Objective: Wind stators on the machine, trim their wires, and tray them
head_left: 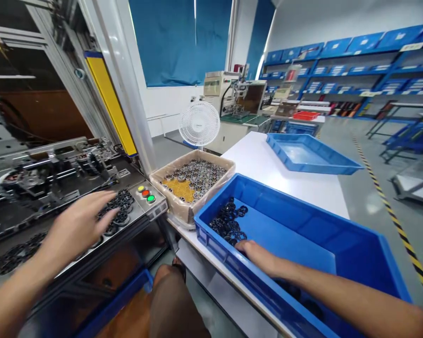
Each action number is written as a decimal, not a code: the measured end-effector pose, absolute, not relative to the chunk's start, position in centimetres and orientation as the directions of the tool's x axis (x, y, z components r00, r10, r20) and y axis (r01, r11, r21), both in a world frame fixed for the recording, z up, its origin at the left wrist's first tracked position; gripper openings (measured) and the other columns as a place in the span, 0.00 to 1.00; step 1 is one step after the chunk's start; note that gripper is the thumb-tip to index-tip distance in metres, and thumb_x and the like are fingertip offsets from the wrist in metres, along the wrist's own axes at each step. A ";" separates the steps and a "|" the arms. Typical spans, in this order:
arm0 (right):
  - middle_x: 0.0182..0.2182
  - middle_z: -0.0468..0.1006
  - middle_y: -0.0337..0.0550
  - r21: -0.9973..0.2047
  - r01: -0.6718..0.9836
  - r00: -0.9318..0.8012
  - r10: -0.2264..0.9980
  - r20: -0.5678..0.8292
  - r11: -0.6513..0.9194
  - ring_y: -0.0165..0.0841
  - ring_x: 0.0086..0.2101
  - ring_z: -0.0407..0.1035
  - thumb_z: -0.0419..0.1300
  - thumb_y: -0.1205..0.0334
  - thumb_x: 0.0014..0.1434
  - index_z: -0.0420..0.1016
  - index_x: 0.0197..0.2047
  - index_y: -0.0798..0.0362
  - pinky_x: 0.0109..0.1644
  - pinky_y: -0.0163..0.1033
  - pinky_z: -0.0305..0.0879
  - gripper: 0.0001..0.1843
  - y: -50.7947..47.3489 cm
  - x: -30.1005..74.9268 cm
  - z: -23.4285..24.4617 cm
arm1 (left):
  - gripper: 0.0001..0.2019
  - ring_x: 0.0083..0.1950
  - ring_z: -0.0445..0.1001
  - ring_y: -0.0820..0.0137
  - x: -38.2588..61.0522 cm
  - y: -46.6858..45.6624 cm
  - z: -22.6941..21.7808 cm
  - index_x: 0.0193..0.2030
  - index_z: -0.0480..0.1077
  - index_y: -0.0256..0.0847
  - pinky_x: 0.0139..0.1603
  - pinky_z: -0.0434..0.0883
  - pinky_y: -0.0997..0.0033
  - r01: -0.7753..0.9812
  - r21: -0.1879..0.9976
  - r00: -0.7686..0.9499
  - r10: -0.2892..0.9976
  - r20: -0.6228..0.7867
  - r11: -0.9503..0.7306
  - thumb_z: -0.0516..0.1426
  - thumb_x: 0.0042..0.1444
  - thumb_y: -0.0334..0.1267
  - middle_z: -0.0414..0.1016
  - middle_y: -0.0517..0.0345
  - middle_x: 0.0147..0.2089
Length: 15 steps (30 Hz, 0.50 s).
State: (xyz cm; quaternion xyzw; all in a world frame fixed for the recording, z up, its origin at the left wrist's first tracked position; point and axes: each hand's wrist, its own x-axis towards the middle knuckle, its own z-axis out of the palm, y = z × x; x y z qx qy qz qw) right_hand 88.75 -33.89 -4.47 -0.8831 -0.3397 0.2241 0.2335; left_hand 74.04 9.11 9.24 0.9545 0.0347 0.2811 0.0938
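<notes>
Worked two sides of a factory station at once. Laid the left hand (79, 225), palm down and fingers spread, on a heap of black rings (121, 207) crowded onto the steel ledge (136, 220) of the machine (45, 173), just beside its yellow, red and green buttons (146, 193). Stretched the right hand (259, 256) flat into the deep blue bin (303, 197) on the white counter (257, 159), with fingertips at the edge of a second pile of black rings (229, 223) in the bin's far-left corner. Could not tell whether pinching any. Had a cardboard box (190, 213) of metal parts set between ledge and bin, touching the bin's end wall. Had a shallow blue tray (313, 162) well apart at the counter's far end and a white fan (199, 124) behind the box. Judged the hazards plain. Could sweep rings over the ledge's open front edge with that spread hand, the heap lying so near it. Could brush a button with a stray finger. Could spill rings into the gap between counter and machine, with attention split between two reaches.
</notes>
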 end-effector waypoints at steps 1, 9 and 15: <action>0.32 0.82 0.44 -0.566 0.498 0.655 0.712 -0.251 -0.657 0.36 0.34 0.73 0.57 0.67 0.49 0.79 0.31 0.55 0.41 0.36 0.67 0.09 -33.8 88.6 -4.4 | 0.19 0.58 0.71 0.55 77.7 7.2 9.5 0.52 0.72 0.38 0.64 0.63 0.50 -0.018 0.176 0.886 0.065 0.459 -0.984 0.55 0.59 0.46 0.76 0.44 0.54; 0.34 0.82 0.47 -0.459 0.530 0.653 0.689 -0.315 -0.713 0.38 0.38 0.74 0.58 0.70 0.50 0.81 0.37 0.56 0.43 0.37 0.67 0.12 -33.7 88.5 -3.0 | 0.15 0.52 0.74 0.63 97.5 -1.3 5.6 0.53 0.70 0.40 0.51 0.74 0.55 -0.116 0.201 0.993 -0.119 -0.006 -0.973 0.57 0.61 0.42 0.73 0.50 0.55; 0.39 0.81 0.47 -0.427 0.579 0.638 0.712 -0.294 -0.695 0.40 0.43 0.73 0.59 0.71 0.50 0.79 0.38 0.54 0.49 0.39 0.66 0.12 -34.2 88.7 -1.4 | 0.16 0.52 0.74 0.63 99.1 -2.4 4.3 0.54 0.69 0.40 0.51 0.74 0.55 -0.040 0.342 0.995 -0.067 -0.068 -0.939 0.57 0.62 0.42 0.72 0.49 0.56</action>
